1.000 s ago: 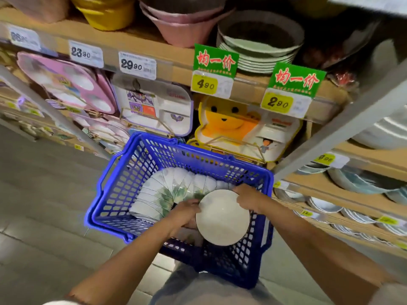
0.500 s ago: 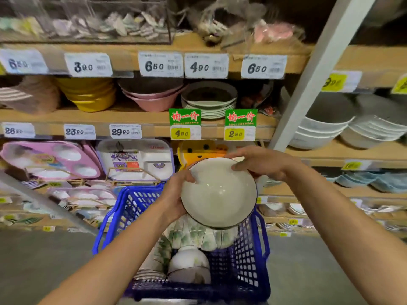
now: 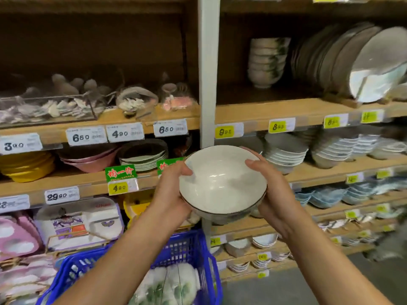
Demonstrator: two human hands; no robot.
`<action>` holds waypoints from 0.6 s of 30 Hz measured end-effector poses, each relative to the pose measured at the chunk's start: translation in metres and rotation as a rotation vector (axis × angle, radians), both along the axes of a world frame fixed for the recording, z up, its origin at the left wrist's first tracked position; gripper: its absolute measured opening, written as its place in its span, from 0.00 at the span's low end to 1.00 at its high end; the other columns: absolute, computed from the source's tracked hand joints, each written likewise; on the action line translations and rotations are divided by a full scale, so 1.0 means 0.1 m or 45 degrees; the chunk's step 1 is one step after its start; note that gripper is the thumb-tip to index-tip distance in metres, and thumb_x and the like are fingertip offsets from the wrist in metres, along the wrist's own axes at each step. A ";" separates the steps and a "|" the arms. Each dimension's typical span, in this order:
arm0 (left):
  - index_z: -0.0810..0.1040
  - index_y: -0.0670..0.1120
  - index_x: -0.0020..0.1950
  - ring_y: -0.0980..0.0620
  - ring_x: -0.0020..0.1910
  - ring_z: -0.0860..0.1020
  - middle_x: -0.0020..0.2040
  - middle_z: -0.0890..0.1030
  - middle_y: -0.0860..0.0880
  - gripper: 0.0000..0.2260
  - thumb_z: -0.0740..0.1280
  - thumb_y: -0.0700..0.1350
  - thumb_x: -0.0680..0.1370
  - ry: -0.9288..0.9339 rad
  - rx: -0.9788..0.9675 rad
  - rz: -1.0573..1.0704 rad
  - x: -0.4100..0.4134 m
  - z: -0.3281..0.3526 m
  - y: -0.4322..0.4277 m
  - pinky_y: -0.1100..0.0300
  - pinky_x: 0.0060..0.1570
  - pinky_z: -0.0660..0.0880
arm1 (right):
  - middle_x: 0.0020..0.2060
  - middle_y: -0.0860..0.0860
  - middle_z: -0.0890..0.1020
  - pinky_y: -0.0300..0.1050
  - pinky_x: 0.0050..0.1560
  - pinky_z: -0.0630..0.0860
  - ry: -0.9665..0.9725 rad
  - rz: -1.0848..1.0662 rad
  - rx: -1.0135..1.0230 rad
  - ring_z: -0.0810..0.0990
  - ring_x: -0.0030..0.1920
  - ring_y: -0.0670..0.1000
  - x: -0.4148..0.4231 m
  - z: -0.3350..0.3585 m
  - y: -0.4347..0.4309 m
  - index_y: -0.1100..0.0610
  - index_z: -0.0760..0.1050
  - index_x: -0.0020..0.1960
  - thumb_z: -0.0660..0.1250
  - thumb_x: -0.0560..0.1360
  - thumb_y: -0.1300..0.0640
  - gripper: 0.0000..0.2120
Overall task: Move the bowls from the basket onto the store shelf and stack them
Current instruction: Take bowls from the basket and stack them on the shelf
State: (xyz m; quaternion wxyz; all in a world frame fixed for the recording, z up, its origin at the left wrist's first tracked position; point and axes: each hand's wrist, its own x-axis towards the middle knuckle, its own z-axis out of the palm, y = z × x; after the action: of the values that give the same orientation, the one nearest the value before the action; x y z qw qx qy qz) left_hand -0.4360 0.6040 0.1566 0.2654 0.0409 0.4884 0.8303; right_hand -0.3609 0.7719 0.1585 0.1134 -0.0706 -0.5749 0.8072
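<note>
Tilting toward the camera, a white, dark-rimmed bowl is gripped at its sides by the left hand and right hand, above the blue basket. Its underside looks patterned, though blurred.

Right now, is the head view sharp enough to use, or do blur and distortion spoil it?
Head view: the bowl and the left hand and right hand gripping it are sharp; the shelves toward the edges smear with motion blur, the right-hand yellow price tags barely legible; the wide lens bows the shelf lines; glare sits inside the bowl.
</note>
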 end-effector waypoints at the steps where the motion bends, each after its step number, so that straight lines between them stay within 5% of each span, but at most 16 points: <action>1: 0.82 0.44 0.48 0.43 0.38 0.83 0.44 0.85 0.43 0.20 0.60 0.41 0.60 0.001 0.030 -0.009 0.05 0.05 0.16 0.54 0.39 0.80 | 0.54 0.50 0.84 0.47 0.50 0.77 0.019 -0.015 -0.027 0.80 0.56 0.54 0.05 0.04 0.13 0.48 0.79 0.60 0.63 0.72 0.54 0.17; 8: 0.81 0.44 0.54 0.43 0.37 0.84 0.46 0.85 0.43 0.23 0.59 0.40 0.61 -0.017 0.048 -0.022 0.30 0.35 1.28 0.54 0.32 0.81 | 0.54 0.53 0.83 0.50 0.49 0.76 0.046 -0.094 -0.051 0.79 0.54 0.57 0.31 0.30 1.21 0.50 0.81 0.56 0.59 0.74 0.62 0.17; 14: 0.79 0.45 0.49 0.43 0.28 0.83 0.34 0.84 0.44 0.16 0.59 0.39 0.65 -0.017 0.029 -0.009 0.42 0.62 2.07 0.54 0.24 0.77 | 0.42 0.48 0.85 0.43 0.37 0.76 0.043 -0.169 -0.056 0.81 0.45 0.53 0.42 0.55 1.97 0.49 0.84 0.46 0.59 0.73 0.61 0.16; 18: 0.78 0.45 0.58 0.39 0.43 0.81 0.49 0.83 0.41 0.26 0.63 0.41 0.59 -0.024 0.004 0.018 0.39 0.78 2.46 0.52 0.30 0.79 | 0.40 0.50 0.85 0.46 0.40 0.75 0.033 -0.207 -0.114 0.80 0.45 0.54 0.36 0.68 2.34 0.52 0.82 0.46 0.59 0.73 0.61 0.13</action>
State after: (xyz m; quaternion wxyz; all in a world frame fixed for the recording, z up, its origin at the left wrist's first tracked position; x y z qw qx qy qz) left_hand -0.3969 0.8497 0.2347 0.2642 0.0300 0.4848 0.8332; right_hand -0.3251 1.0057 0.2270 0.1827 -0.1116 -0.5290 0.8212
